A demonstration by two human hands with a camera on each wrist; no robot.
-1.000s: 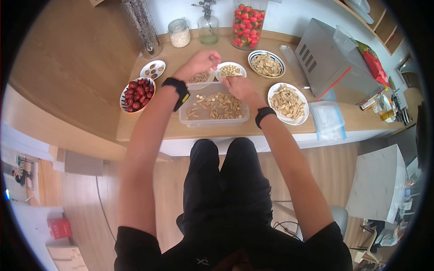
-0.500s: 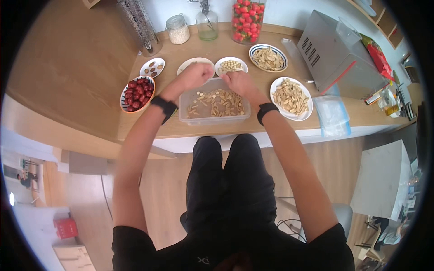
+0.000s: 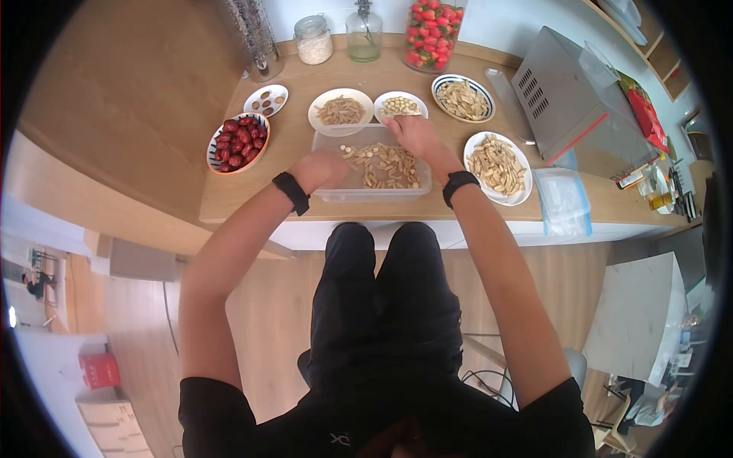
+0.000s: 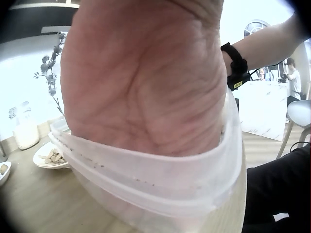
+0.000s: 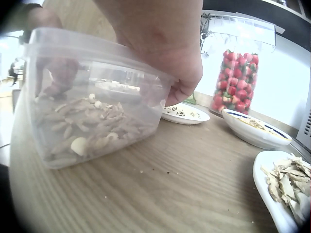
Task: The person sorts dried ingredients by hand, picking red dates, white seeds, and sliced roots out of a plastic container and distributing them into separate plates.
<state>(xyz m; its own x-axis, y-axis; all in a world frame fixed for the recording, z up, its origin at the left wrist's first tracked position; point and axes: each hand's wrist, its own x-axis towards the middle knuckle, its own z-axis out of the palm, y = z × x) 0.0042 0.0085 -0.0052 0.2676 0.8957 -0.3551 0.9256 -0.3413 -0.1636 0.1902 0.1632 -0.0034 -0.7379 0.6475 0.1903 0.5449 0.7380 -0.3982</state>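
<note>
A clear plastic box [image 3: 366, 195] holding pale strips and a few round cream pieces stands near the counter's front edge. My left hand [image 3: 321, 169] reaches down into its left end, the palm filling the left wrist view above the rim. The box wall blurs those fingers in the right wrist view, and I cannot tell what they hold. My right hand [image 3: 418, 137] grips the box's far right rim, fingers curled over it. Just behind the box are a plate [image 3: 314, 122] of thin brownish strips and a smaller plate [image 3: 377, 114] of round cream pieces.
Left of the box are a bowl [image 3: 211, 164] of red dates and a small dish [image 3: 267, 89] of round brown pieces. A plate [image 3: 519, 200] of pale slices, a blue-rimmed bowl [image 3: 437, 90] and plastic bags [image 3: 563, 202] lie right. Jars and a grey appliance [image 3: 565, 99] stand behind.
My left hand has moved from over the plate of strips, toward me and down into the left end of the box. My right hand has stayed at the box's far right rim.
</note>
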